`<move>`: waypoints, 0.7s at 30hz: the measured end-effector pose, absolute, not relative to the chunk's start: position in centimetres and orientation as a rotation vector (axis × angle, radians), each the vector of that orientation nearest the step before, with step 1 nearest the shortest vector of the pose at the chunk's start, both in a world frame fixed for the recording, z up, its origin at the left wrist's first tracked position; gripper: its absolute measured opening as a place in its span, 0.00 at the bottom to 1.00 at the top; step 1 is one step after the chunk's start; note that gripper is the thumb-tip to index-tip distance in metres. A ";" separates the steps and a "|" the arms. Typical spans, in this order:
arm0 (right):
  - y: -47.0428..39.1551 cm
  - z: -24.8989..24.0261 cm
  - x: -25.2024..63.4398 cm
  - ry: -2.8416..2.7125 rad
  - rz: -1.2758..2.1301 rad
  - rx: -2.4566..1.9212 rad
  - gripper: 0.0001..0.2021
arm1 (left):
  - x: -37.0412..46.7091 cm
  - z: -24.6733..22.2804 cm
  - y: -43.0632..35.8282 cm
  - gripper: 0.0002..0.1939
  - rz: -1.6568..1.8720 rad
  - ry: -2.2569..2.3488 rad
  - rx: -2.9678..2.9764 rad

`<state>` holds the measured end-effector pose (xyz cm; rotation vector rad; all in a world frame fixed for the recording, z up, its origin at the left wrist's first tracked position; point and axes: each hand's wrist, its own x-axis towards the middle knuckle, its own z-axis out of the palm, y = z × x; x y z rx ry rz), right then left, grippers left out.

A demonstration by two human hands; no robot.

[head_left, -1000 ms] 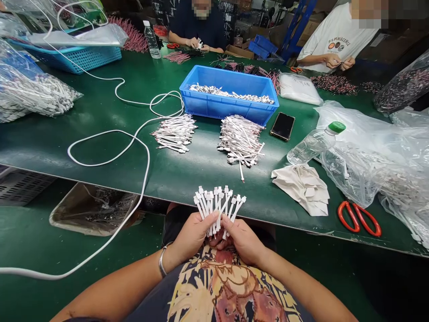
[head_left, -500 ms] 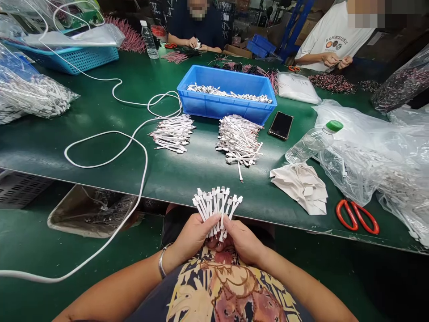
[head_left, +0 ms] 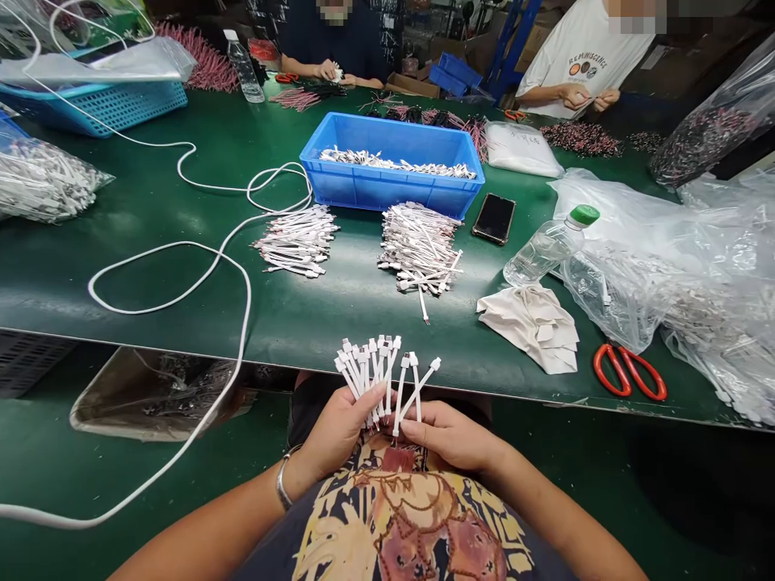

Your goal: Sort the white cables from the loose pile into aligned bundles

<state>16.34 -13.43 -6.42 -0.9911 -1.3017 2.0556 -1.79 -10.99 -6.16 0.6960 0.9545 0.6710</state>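
Low in front of my body, just off the table's near edge, my left hand [head_left: 339,426] is closed around a fanned bunch of short white cables [head_left: 363,375] with plugs pointing up. Three more white cables [head_left: 415,383] stand apart on the right, pinched by my right hand [head_left: 451,432]; one of them leans across the others. Thin bare wire ends show at the bottom of the cables. On the green table [head_left: 339,323] beyond lie a smaller pile of such cables [head_left: 298,240] and a larger pile [head_left: 419,246]. Some fingertips are hidden behind the cables.
Behind the piles stands a blue bin [head_left: 387,186] holding white pieces. A phone [head_left: 494,218], green-capped bottle [head_left: 548,246], cloth [head_left: 533,327] and red-handled scissors [head_left: 628,373] lie to the right. A white cord [head_left: 245,323] loops on the left. Two people work across the table.
The single bunch has been parted: my right hand has moved right with a few cables, while the rest stay in my left. The view has shifted slightly.
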 end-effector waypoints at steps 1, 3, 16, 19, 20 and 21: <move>-13.4 -6.5 16.3 -1.271 2.071 -1.004 0.24 | -1.8 -6.2 -10.9 0.15 0.666 0.956 0.701; -13.4 -6.9 16.1 -1.143 2.101 -1.046 0.24 | -1.8 -6.1 -10.9 0.15 0.642 0.938 0.691; -12.9 -7.0 14.1 -0.739 2.065 -1.134 0.19 | -2.1 -5.7 -11.0 0.18 0.608 0.942 0.804; -12.9 -7.1 13.9 -0.741 2.024 -1.156 0.19 | -2.1 -5.9 -10.9 0.17 0.608 0.946 0.822; -13.0 -7.2 13.9 -0.769 2.016 -1.163 0.20 | -2.1 -6.0 -10.9 0.17 0.598 0.937 0.820; -13.0 -7.2 13.9 -0.810 2.011 -1.168 0.21 | -2.0 -6.0 -10.9 0.17 0.587 0.926 0.816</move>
